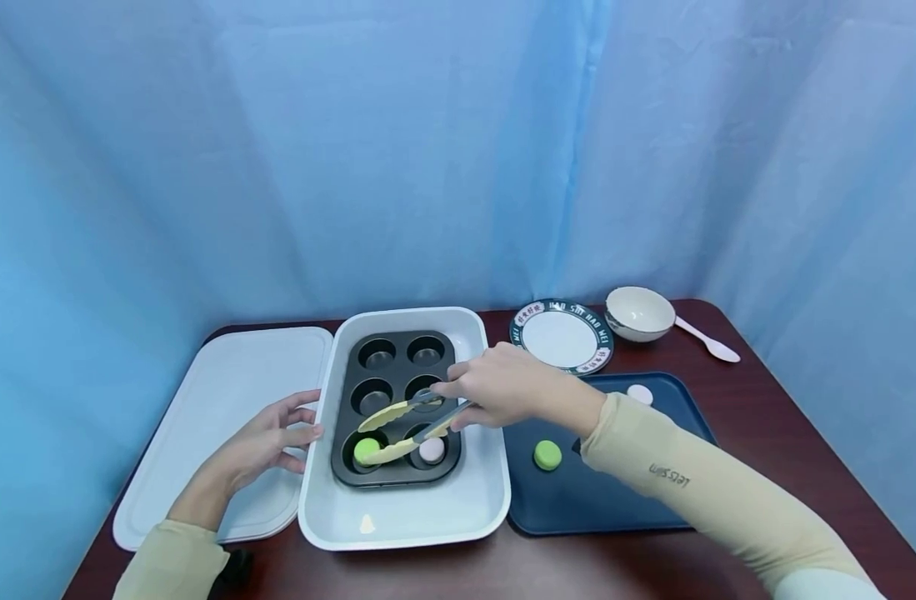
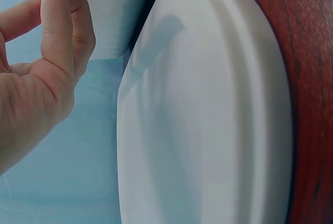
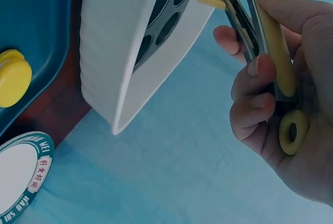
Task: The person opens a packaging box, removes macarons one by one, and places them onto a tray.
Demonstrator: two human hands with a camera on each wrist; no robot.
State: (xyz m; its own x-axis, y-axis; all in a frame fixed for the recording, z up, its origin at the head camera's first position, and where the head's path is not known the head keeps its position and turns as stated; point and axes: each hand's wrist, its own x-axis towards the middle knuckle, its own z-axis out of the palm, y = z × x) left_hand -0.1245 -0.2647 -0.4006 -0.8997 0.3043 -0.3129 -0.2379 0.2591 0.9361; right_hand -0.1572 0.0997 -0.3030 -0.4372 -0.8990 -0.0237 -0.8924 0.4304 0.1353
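My right hand (image 1: 503, 383) grips tongs (image 3: 255, 42) with yellow tips and yellow handle covers. In the head view the tongs' arms are spread over the front of a dark muffin tin (image 1: 399, 407), one tip beside a green macaron (image 1: 366, 451) in the front-left cup. A pale pink macaron (image 1: 431, 450) sits in the front-right cup, partly overlapped by the tongs. The tin lies in a white rectangular bin (image 1: 427, 521). At the bin's left wall is my left hand (image 1: 266, 437), its fingertips right at the side and its fingers loosely bent, holding nothing.
Right of the bin, a blue tray (image 1: 608, 508) bears a green macaron (image 1: 548, 455), a pale pink one (image 1: 639, 394) and a yellow one (image 3: 14, 78). Behind it stand a plate (image 1: 561, 337), a bowl (image 1: 640, 313) and a spoon (image 1: 708, 340). A white tray (image 1: 240, 367) lies left.
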